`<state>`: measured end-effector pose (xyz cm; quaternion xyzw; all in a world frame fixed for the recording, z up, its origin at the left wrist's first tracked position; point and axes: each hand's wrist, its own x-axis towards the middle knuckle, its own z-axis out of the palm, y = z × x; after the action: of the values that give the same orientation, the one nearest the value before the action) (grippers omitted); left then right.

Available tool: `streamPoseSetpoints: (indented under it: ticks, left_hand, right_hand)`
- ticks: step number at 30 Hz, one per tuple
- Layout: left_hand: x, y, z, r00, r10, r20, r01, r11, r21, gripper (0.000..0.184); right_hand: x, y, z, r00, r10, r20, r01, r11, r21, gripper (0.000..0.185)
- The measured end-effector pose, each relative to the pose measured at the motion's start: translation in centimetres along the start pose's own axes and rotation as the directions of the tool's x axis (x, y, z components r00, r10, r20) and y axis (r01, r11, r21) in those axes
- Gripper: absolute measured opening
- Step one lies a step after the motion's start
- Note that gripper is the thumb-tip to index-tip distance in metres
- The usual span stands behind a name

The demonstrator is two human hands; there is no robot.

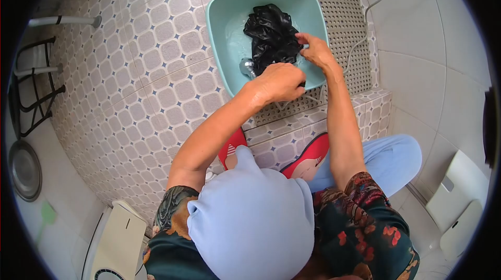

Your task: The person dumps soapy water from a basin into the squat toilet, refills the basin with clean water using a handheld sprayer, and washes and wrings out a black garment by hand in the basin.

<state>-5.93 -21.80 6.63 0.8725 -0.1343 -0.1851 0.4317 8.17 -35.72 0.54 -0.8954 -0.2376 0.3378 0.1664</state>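
A wet, shiny black cloth (271, 32) lies bunched in a light teal basin (218, 45). My right hand (316, 51) reaches over the basin's right side, thumb and fingertips closed at the cloth's right edge. Near the front rim my left hand (282, 81) is curled into a fist at the lower end of the cloth, and a small dark bit shows at its fingers. Beside my left wrist a silver shower head (247, 67) rests inside the basin; my forearm and hand hide its handle. A little water glistens on the basin floor.
Under the basin is a perforated mat (347, 24), bordered by a low tiled step (373, 108). A grey hose (367, 14) runs down the right wall. My red shoes (310, 155) are close to the step. At left stand a black metal rack (39, 81) and a round metal lid (24, 169).
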Motion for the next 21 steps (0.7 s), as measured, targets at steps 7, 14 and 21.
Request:
streamPoseSetpoints:
  ticks: [7, 14, 21]
  left_hand:
    - [-0.1, 0.6, 1.5, 1.0, 0.025, 0.005, -0.024, 0.986, -0.165, 0.025]
    - [-0.7, 0.1, 1.1, 0.977, -0.15, 0.152, 0.169, 0.978, -0.125, 0.039]
    - [-0.2, -1.5, 2.8, 0.955, -0.138, -0.261, 0.084, 0.974, -0.21, 0.047]
  right_hand:
    - [3.4, -2.5, 4.4, 0.921, -0.178, -0.347, 0.129, 0.979, -0.16, 0.059]
    - [3.1, -1.9, 4.5, 0.984, 0.178, 0.006, -0.159, 0.868, 0.471, 0.059]
    - [-1.8, -8.7, -5.4, 1.0, 0.009, -0.013, 0.011, 0.211, 0.977, 0.031]
